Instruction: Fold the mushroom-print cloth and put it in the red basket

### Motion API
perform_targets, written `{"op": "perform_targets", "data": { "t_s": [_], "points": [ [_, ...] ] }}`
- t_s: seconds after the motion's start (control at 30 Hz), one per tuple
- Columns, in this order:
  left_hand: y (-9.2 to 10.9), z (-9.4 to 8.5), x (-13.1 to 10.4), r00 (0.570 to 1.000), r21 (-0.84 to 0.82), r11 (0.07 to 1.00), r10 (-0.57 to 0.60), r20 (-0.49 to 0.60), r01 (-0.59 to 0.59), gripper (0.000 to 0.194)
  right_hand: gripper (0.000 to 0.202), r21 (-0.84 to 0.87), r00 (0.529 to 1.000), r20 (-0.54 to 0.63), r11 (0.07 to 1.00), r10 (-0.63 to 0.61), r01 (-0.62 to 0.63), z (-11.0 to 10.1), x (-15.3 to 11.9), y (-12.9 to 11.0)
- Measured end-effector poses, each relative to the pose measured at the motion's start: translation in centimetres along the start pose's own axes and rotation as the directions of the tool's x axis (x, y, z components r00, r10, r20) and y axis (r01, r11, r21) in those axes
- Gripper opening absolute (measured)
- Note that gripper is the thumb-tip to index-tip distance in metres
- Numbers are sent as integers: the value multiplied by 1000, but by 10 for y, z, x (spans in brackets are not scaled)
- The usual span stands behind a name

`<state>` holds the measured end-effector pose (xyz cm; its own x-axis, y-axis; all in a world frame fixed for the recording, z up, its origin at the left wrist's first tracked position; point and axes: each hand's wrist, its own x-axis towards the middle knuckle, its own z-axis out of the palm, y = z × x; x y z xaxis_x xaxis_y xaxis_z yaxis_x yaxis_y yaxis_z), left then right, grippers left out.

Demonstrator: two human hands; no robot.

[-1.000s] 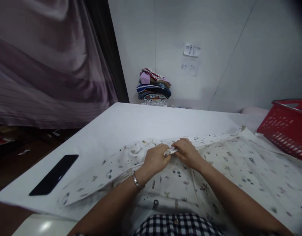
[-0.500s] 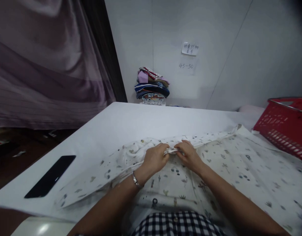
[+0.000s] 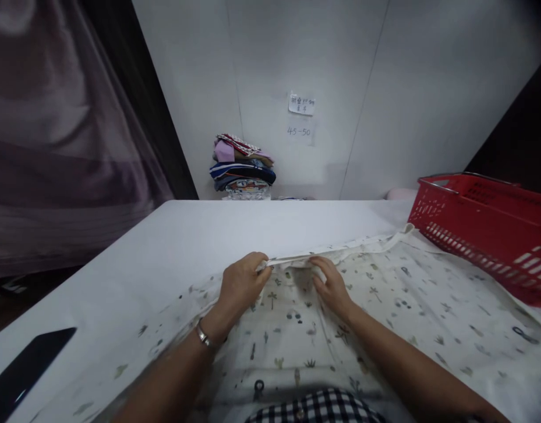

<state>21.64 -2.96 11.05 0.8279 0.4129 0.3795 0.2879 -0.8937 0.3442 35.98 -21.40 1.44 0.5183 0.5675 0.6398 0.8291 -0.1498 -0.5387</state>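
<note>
A white fabric sheet (image 3: 288, 341) printed with small palms, cacti and birds spreads over the near and right part of the table. My left hand (image 3: 246, 279), with a metal bracelet at the wrist, pinches the sheet's far edge between thumb and fingers. To its right, my right hand (image 3: 332, 288) has its fingertips over the same edge, thumb tucked under the cloth. Between the two hands the edge is lifted slightly and runs fairly straight. At the far right corner the cloth bunches into a small fold.
The white table (image 3: 235, 226) stands by a pale wall. A red plastic basket (image 3: 486, 229) sits at its right, touching the sheet. At the left edge lies a black flat device (image 3: 30, 370). Beyond the table rises a stack of folded cloth (image 3: 243, 167). A mauve curtain (image 3: 63, 147) hangs left.
My hands have moved apart along the edge, and the bunched cloth beyond them is flattened out. My view has turned right, bringing in more of the basket.
</note>
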Motion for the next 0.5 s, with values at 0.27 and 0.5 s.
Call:
{"op": "perform_targets", "data": {
  "t_s": [0.27,0.5],
  "points": [
    [0,-9,5,999,16,1000,1,-40,-1,18,29,-174,986,136,982,96,-72,1,17,35],
    [-9,-13,6,999,54,998,-30,-28,31,19,18,-208,948,299,977,106,-44,-56,-6,61]
  ]
}}
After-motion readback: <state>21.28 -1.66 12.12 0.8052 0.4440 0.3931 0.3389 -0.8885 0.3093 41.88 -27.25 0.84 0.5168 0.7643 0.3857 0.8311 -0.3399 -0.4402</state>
